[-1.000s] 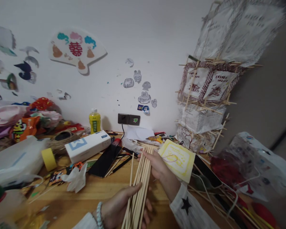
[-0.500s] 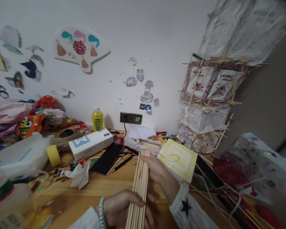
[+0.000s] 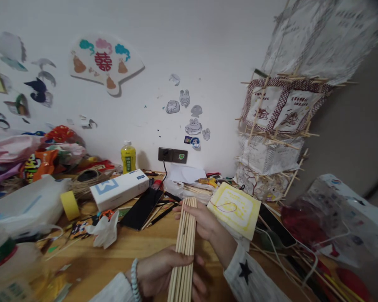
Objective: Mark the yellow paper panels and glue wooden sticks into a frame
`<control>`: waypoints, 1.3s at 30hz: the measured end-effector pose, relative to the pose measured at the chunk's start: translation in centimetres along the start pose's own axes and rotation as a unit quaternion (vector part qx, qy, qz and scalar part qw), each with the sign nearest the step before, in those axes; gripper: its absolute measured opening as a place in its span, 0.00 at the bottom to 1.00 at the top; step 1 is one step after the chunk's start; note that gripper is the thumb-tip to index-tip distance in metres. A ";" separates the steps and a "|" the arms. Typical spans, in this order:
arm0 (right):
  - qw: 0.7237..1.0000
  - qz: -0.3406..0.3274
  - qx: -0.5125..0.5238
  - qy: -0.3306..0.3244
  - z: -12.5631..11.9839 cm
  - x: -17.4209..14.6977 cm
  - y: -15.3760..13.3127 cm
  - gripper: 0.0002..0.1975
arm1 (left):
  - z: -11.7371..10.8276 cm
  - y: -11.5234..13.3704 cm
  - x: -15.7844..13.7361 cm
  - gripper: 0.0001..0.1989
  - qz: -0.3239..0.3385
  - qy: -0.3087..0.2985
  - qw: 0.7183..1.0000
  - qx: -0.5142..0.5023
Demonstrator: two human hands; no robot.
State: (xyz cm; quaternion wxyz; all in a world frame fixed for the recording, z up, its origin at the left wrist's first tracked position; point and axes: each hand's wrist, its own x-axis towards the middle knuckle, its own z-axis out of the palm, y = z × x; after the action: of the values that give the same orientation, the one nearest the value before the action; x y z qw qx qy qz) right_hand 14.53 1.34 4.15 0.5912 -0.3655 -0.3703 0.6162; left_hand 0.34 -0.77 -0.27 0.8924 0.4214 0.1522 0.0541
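A bundle of thin wooden sticks (image 3: 185, 235) is held over the front of the wooden table, its far end tilted up and away from me. My left hand (image 3: 164, 268), with a beaded bracelet at the wrist, wraps round the lower part, thumb across the top and fingertips showing on the right side. Near the far end, my right hand (image 3: 204, 220) grips the bundle from the right and from beneath, with some fingertips showing past its left edge. Just right of that hand lies a yellow-bordered paper square (image 3: 234, 207) with a thin red thread on it.
Left on the table (image 3: 122, 247) are a white box (image 3: 119, 189), a black phone-like slab (image 3: 141, 207), a yellow tape roll (image 3: 69, 205) and a large bottle (image 3: 9, 260). A yellow drink bottle (image 3: 128, 157) stands by the wall. A tall paper-and-stick lantern (image 3: 280, 105) rises at right.
The sticks look more evenly gathered at the far end, and some fingers of my right hand now show on the left side. Both hands stay in nearly the same place.
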 end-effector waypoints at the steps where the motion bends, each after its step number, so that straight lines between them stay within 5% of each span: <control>1: 1.000 -0.004 0.004 0.008 -0.2 0.2 -0.1 0.18 | 0.1 -0.1 0.1 0.19 0.015 0.026 1.000 0.000; 5: 0.999 -0.017 0.023 0.044 -0.8 0.5 -0.5 0.20 | 0.2 -0.2 0.5 0.19 0.063 0.114 0.991 0.013; 21: 0.996 -0.043 0.049 0.054 -1.2 1.0 0.1 0.18 | -0.2 0.0 0.4 0.20 0.066 0.091 0.993 -0.032; 39: 0.996 -0.046 0.062 0.042 -0.5 0.8 0.0 0.20 | 0.7 0.1 0.5 0.22 0.077 0.146 0.986 0.015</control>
State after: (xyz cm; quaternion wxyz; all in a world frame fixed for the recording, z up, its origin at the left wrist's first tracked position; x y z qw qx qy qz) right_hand 14.98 2.11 3.91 0.6555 -0.3360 -0.3229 0.5943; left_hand 1.08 -1.09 0.06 0.8476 0.4324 0.2486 0.1809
